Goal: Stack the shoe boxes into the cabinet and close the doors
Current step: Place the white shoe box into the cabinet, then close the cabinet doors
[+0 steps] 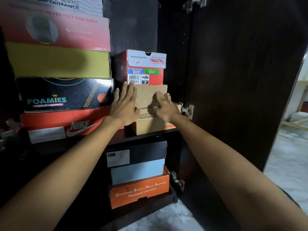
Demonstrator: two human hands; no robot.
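Plain tan cardboard shoe box [150,90], unprinted, upper cabinet shelf, between red-and-white Skechers box [146,67] above and tan Skechers Performance box [150,125] below; left hand [124,105] flat, fingers straight; right hand [165,108] fingertips pressing front.

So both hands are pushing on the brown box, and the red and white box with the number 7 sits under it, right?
Not quite. The head view shows the red and white box with the 7 sitting on top of the brown box, not under it. The rest holds: the left hand and the right hand are both against the brown box.
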